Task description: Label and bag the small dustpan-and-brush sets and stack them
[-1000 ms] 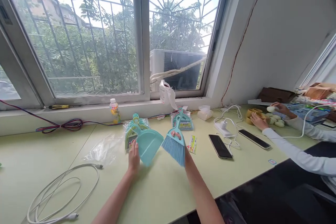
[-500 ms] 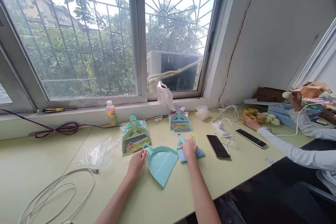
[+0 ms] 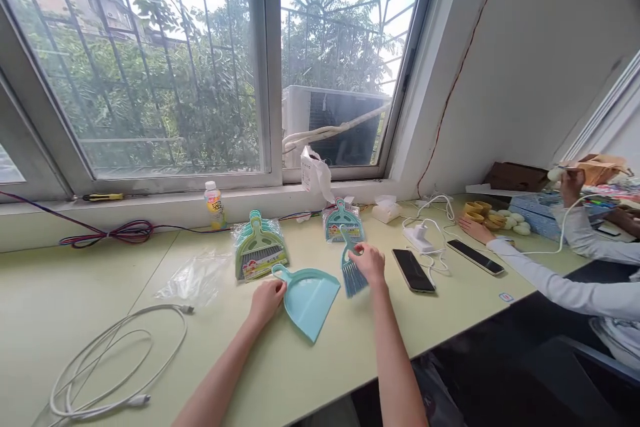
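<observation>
A light blue dustpan (image 3: 311, 303) lies on the table, its looped handle pointing to the upper left. My left hand (image 3: 269, 297) is closed on its left edge, just below the handle. To the right, a small blue hand brush (image 3: 353, 273) is gripped by my right hand (image 3: 369, 261), bristles downward and handle tilted up to the left. Whether the bristles touch the table I cannot tell. Behind the dustpan sits a stack of bagged dustpan-and-brush sets (image 3: 260, 255), the front one green. Another bagged blue set (image 3: 345, 220) lies behind the brush.
A clear plastic bag (image 3: 195, 277) and a coiled white cable (image 3: 120, 320) are on the left. A drink bottle (image 3: 215, 207) stands by the sill. Rightward are a phone (image 3: 413, 271), a power strip (image 3: 421, 239), a second phone (image 3: 475, 257) and a co-worker's sleeve (image 3: 555, 283).
The dustpan has come down from the air onto the table. The brush was lowered and regripped, turning more upright in my right hand. The co-worker's far hand has risen with a pale round object.
</observation>
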A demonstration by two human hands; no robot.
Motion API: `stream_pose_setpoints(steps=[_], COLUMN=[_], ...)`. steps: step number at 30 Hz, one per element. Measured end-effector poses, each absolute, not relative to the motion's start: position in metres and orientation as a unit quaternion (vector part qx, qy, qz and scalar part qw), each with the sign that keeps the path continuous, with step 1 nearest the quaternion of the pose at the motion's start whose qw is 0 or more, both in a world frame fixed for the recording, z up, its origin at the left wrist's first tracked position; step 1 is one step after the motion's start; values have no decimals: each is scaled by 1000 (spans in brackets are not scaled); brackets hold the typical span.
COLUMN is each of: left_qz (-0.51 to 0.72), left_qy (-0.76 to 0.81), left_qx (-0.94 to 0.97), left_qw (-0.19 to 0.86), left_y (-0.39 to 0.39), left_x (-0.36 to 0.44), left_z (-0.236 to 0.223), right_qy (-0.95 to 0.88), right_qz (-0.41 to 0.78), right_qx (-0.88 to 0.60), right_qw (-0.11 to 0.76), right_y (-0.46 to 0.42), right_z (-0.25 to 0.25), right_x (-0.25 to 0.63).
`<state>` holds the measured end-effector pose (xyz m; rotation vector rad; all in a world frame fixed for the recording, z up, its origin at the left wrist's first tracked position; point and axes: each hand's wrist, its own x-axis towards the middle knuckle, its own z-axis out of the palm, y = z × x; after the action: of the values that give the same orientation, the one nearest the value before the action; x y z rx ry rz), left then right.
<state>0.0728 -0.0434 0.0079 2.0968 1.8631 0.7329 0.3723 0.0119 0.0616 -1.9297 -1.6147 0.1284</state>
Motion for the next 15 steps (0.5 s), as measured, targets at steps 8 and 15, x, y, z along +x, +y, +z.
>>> stream_pose_setpoints(steps=[8, 15], left_qz=[255, 283], left_qy=[534, 468], left_qx=[799, 831], left_qw=[105, -99], left_y=[-50, -30], left_x=[86, 72], left_z=[5, -4], right_qy=[-793, -803], right_qz=[74, 101], right_qx=[-575, -550], right_qw=[189, 204], right_y=[-26, -22], right_z=[40, 24], right_x=[290, 274])
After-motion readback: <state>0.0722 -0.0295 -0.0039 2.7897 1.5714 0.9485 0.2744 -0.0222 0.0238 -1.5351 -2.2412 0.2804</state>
